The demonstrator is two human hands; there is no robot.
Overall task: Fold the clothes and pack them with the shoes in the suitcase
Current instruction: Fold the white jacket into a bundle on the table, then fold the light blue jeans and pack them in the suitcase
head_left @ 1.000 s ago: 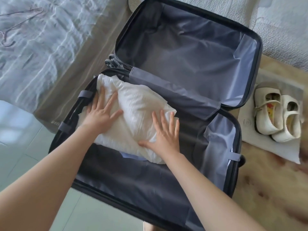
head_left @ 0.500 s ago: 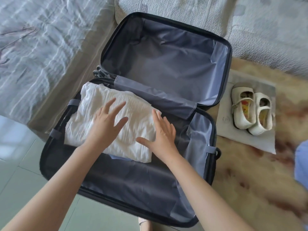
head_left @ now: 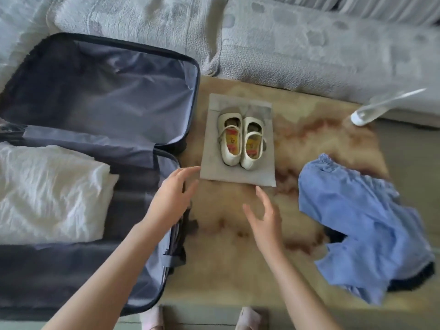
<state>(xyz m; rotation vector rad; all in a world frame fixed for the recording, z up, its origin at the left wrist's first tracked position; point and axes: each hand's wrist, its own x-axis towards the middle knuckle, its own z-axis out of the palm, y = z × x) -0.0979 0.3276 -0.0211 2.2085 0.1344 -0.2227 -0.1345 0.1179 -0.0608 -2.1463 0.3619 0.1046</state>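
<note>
A tan, brown-mottled shaggy rug (head_left: 228, 239) is covering the floor in front of a grey textured sofa (head_left: 309, 44). The fingers of the left hand (head_left: 171, 198) are spreading loosely and holding nothing, their tips reaching just beside the near left corner of a flat grey bag (head_left: 214, 173); whether they are touching it is unclear. The right hand (head_left: 264, 220) is hovering over the rug, empty, with straight, relaxed fingers just short of the bag's near edge. On the bag a pair of cream strap shoes (head_left: 240, 141) is standing side by side, toes toward the person. Left of the hands the open suitcase (head_left: 107, 91) is lying flat, with a folded white garment (head_left: 47, 194) resting in its near half. A crumpled blue garment (head_left: 357, 222) is lying on the rug to the right, well apart from the suitcase.
</note>
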